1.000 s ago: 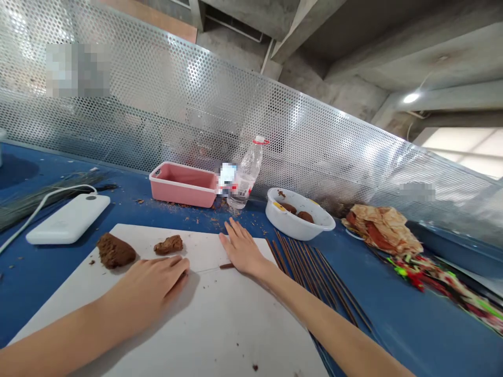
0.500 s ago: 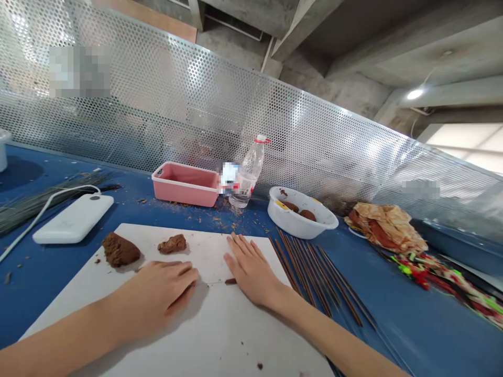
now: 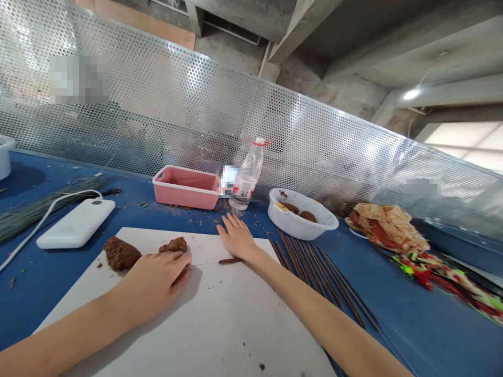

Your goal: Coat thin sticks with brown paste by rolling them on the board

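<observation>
My left hand (image 3: 154, 277) rests palm down on a white board (image 3: 220, 309), its fingers lightly curled and touching a small lump of brown clay (image 3: 173, 245). Whether anything lies under the palm is hidden. A larger brown clay lump (image 3: 121, 253) sits just left of that hand. My right hand (image 3: 236, 239) lies flat with spread fingers at the board's far edge. A short brown stick (image 3: 230, 260) lies on the board just below that hand, apart from the left hand.
A row of long wooden sticks (image 3: 322, 280) lies right of the board on the blue table (image 3: 416, 324). Behind stand a pink tray (image 3: 185, 187), a plastic bottle (image 3: 245, 178) and a white bowl (image 3: 298, 214) holding brown balls. A white power bank (image 3: 76, 224) lies left.
My right hand has slid forward to the board's far edge, away from the short stick. My left hand has moved up to the small clay lump and now touches it.
</observation>
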`<state>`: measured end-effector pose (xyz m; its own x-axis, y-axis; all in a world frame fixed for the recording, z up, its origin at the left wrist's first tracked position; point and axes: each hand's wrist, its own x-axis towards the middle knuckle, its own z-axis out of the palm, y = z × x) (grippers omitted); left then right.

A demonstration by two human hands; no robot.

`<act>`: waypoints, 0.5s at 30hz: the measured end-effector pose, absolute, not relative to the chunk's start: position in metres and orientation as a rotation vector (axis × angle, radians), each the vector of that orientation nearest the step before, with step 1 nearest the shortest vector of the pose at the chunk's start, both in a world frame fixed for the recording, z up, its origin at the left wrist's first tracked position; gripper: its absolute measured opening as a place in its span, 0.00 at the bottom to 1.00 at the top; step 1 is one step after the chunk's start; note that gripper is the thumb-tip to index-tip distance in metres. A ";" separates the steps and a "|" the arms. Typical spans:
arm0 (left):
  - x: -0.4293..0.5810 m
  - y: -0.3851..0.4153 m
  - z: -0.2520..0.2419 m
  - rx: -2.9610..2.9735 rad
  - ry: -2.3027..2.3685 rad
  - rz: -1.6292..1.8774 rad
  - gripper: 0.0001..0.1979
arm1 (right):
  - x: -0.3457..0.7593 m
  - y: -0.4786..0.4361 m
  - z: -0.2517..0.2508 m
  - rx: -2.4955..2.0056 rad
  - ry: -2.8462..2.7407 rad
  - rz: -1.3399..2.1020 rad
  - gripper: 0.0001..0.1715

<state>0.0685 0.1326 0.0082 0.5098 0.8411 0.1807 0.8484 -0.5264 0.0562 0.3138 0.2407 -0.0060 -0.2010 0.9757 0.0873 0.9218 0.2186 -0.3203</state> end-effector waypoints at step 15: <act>0.071 0.125 0.011 -2.919 -1.118 -0.297 0.11 | 0.323 0.138 -0.001 -1.727 -2.402 0.433 0.43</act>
<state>0.0706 0.1245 0.0113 0.7284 0.6620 0.1766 0.6623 -0.7463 0.0657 0.3233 0.1381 -0.0007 -0.3248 0.9447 -0.0448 0.9009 0.2946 -0.3188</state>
